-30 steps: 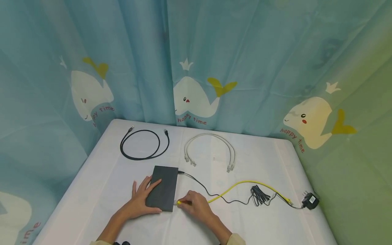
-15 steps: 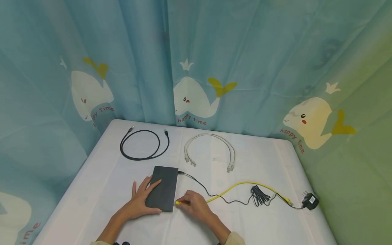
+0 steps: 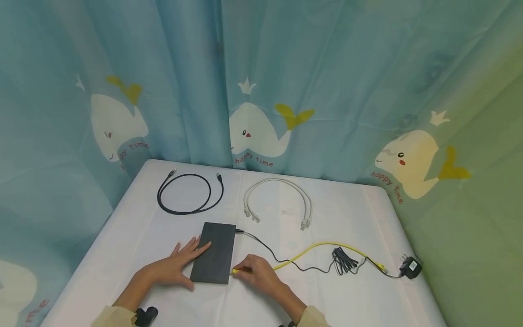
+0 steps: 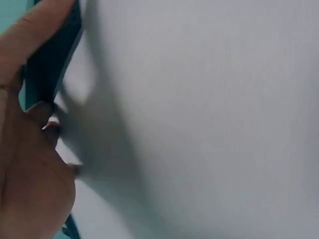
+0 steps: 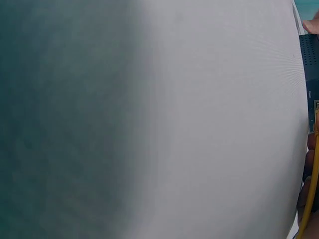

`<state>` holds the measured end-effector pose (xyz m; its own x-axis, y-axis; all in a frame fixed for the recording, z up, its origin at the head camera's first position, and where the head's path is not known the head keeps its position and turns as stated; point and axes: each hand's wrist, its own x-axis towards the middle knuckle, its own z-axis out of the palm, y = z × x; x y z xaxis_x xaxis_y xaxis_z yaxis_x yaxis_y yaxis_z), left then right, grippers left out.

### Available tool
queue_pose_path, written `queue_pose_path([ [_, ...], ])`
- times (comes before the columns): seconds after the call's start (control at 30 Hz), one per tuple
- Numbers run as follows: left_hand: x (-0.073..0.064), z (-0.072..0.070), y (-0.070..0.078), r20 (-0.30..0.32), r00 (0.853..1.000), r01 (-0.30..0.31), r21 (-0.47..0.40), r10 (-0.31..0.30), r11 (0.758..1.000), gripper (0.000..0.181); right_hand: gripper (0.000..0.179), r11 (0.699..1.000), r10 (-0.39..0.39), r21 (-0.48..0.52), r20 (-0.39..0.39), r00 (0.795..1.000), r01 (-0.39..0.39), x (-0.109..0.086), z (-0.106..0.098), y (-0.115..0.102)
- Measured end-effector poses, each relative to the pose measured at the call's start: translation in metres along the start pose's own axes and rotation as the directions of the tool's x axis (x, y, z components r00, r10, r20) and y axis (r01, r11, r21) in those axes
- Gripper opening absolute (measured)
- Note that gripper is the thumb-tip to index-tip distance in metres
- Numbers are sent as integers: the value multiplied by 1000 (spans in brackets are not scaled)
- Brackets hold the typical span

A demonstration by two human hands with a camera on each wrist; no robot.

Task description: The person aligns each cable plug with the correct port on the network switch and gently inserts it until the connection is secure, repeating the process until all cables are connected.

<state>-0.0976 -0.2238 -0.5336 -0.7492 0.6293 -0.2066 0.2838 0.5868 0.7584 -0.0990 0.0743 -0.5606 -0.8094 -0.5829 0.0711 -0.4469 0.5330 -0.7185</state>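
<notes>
A flat black network box [image 3: 214,254] lies on the white table, with a thin black power lead [image 3: 265,245] plugged in at its upper right. My left hand [image 3: 173,266] is spread at the box's left side; its fingers reach over the edge and the thumb is off the box. In the left wrist view that hand [image 4: 35,184] partly covers the box [image 4: 47,74]. My right hand [image 3: 259,274] pinches the plug end of a yellow network cable [image 3: 302,253] against the box's lower right side. In the right wrist view the yellow cable [image 5: 310,194] runs along the curled fingers.
Behind the box lie a coiled black network cable [image 3: 184,213] and two pale grey network cables [image 3: 273,180]. To the right are a bundled stretch of power lead [image 3: 343,262] and its power adapter [image 3: 410,267] near the table edge. A whale-print curtain [image 3: 327,91] hangs behind.
The right hand has pushed the yellow plug leftward into the box's side. My left hand has slid left and its thumb has come off the box. The view has shifted slightly.
</notes>
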Motion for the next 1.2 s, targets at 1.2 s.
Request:
queue_pose_path([
  [1.2,8,-2,-10,-116,993,-9,117,23,993,103,9,994,-85,71,-16,996,86,5,2,-1],
])
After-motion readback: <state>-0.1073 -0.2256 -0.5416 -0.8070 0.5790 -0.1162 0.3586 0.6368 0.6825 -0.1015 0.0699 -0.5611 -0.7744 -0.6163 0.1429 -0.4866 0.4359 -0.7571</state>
